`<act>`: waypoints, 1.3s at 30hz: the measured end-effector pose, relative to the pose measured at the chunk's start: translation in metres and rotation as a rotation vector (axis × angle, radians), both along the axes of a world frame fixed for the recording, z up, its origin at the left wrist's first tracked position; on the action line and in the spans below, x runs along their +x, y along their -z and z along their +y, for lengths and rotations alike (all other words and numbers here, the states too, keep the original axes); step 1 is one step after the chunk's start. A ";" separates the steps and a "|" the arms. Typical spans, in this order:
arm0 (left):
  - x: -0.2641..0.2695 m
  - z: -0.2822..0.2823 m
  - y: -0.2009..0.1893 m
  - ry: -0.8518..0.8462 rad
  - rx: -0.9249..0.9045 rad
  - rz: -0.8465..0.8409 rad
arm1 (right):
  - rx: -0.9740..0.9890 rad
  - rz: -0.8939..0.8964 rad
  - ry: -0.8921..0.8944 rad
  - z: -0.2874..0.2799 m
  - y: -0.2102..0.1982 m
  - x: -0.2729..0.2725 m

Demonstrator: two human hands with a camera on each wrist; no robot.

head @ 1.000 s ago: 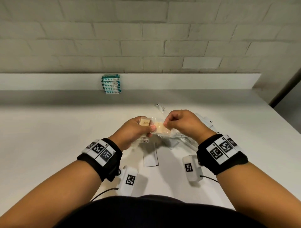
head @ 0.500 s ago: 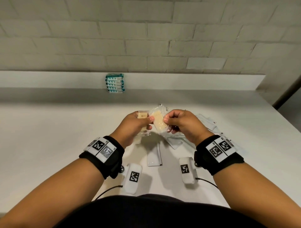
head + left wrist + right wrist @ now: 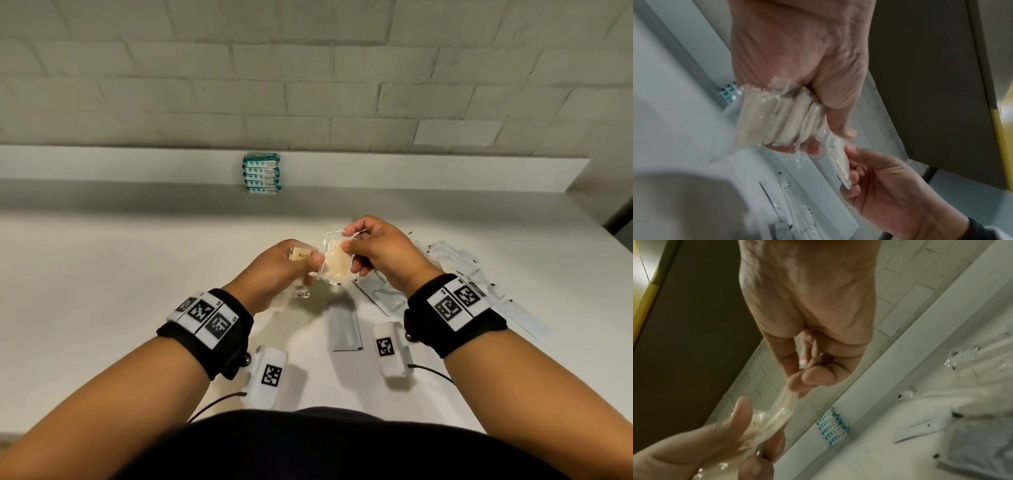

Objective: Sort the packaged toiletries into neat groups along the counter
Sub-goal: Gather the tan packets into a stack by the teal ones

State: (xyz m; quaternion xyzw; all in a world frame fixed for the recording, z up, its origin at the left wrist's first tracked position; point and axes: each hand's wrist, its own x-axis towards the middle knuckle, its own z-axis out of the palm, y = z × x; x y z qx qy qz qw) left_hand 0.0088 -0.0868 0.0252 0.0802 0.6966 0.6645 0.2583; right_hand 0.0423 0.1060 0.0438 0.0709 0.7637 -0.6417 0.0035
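Observation:
My left hand [image 3: 284, 274] grips a small stack of clear-wrapped beige soap bars [image 3: 301, 255] above the white counter [image 3: 102, 274]. From the left wrist the stack [image 3: 777, 118] shows several bars edge-on under the left hand [image 3: 797, 56]. My right hand [image 3: 376, 246] pinches one more wrapped soap bar [image 3: 337, 262] by its top wrapper edge, upright, right beside the stack. The right wrist view shows the right hand [image 3: 807, 305] with this bar [image 3: 783, 404] hanging toward the left hand [image 3: 705, 443].
A stack of teal-and-white packets [image 3: 262, 178] stands at the back against the counter's upstand. White flat sachets [image 3: 455, 260] lie scattered to the right under my right wrist, and one sachet [image 3: 344, 329] lies near the front. A brick wall closes the back.
My right hand has lifted the single soap bar off the pile and turned it upright, bringing it against the stack in my left hand. Both hands have risen slightly.

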 end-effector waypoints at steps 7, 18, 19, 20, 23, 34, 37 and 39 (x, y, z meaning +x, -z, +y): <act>-0.008 -0.046 0.013 -0.198 0.250 -0.262 | 0.495 -0.399 -0.332 -0.054 0.033 -0.025; -0.009 -0.059 0.010 -0.119 0.144 -0.151 | 0.393 0.139 -0.289 -0.088 -0.009 -0.037; -0.008 -0.055 0.008 -0.095 0.146 -0.147 | 0.464 0.161 -0.313 -0.091 -0.011 -0.035; -0.008 -0.052 0.008 -0.073 0.146 -0.147 | 0.514 0.173 -0.294 -0.093 -0.011 -0.034; -0.007 -0.044 0.007 -0.023 0.151 -0.124 | 0.482 0.134 -0.268 -0.087 -0.010 -0.033; -0.017 -0.057 0.026 -0.152 -0.043 -0.042 | 0.731 0.095 -0.056 -0.067 -0.010 -0.036; -0.025 -0.072 0.036 -0.220 -0.027 -0.068 | 0.476 0.036 -0.199 -0.050 -0.019 -0.034; -0.027 -0.074 0.036 -0.224 -0.022 -0.069 | 0.400 0.003 -0.307 -0.048 -0.022 -0.030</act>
